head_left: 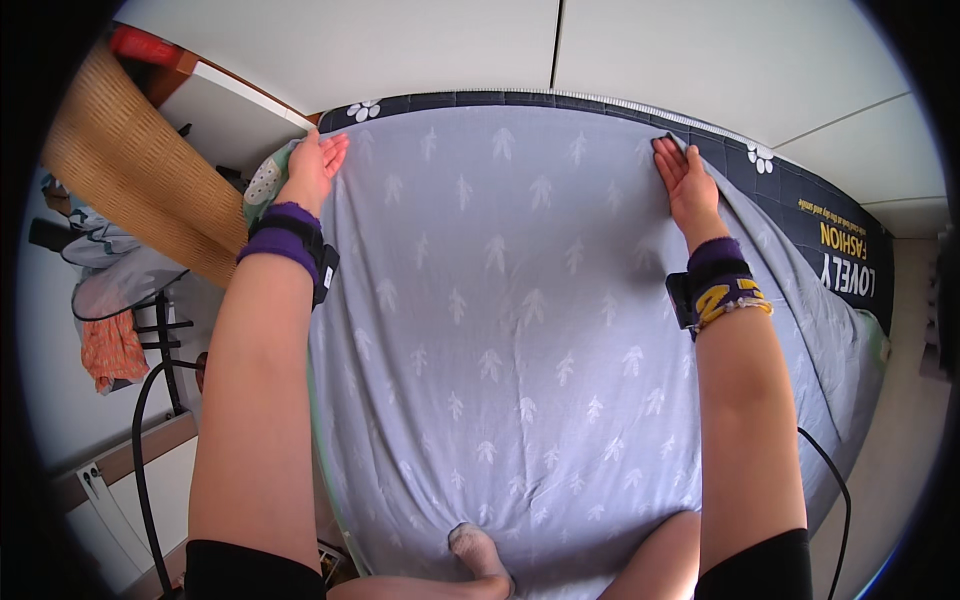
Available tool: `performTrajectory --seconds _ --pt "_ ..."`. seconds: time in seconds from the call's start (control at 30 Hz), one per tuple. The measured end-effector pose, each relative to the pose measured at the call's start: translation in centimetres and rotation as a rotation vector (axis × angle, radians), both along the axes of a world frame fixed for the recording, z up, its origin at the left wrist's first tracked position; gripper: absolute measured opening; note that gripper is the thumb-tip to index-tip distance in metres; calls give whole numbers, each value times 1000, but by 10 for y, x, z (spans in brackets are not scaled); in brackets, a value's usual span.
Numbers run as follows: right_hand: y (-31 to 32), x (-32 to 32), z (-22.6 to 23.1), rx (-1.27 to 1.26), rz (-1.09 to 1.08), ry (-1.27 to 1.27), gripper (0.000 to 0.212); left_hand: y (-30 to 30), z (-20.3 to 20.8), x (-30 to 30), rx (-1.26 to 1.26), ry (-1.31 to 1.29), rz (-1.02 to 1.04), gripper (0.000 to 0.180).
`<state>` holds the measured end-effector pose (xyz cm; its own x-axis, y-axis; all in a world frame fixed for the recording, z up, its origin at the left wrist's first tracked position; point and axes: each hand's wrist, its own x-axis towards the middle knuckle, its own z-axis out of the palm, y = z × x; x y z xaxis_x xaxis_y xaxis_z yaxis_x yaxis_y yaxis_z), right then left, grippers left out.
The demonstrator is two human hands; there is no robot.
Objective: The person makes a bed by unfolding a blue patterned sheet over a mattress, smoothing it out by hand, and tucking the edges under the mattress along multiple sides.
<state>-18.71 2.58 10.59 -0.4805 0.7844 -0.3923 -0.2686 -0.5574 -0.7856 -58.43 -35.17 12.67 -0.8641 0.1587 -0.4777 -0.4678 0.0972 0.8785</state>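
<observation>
A grey bed sheet (500, 250) with a white leaf print covers most of a mattress with a dark quilted cover (742, 165). At the sheet's far left corner is my left hand (316, 165), its fingers stretched out and touching the cloth. My right hand (686, 185) lies at the far right edge of the sheet, palm up, fingers straight. Beside it the edge is turned up slightly, and slanting folds run down the right side. Wrinkles gather around my socked foot (478, 552) near the front.
A white cabinet (430, 45) stands along the far side. To the left are a rolled woven mat (150, 160), a green patterned cloth (265, 185), an orange cloth (113, 350) and a black cable (138, 460). Another cable (840, 480) hangs by my right arm.
</observation>
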Motion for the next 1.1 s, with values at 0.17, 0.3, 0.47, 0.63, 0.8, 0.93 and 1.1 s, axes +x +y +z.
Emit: performTrajectory --seconds 0.17,0.3,0.47,0.63,0.8,0.93,1.1 --pt "0 3 5 1 63 -16 46 4 -15 2 -32 85 -54 36" --pt "-1 4 10 13 61 -33 51 13 -10 12 -210 454 -187 32" --pt "4 13 17 -8 2 -62 54 2 3 -6 -1143 1118 -233 33" --pt "-12 -8 22 -78 10 -39 52 -80 12 -117 -1283 462 -667 56" --pt "1 13 25 5 -19 -169 55 -44 7 -57 -1127 15 -452 54" --pt "-7 -1 27 -7 13 -115 56 -48 71 -19 -591 -356 -406 46" --pt "-2 7 17 2 20 -130 57 -36 79 6 -435 -461 -465 38"
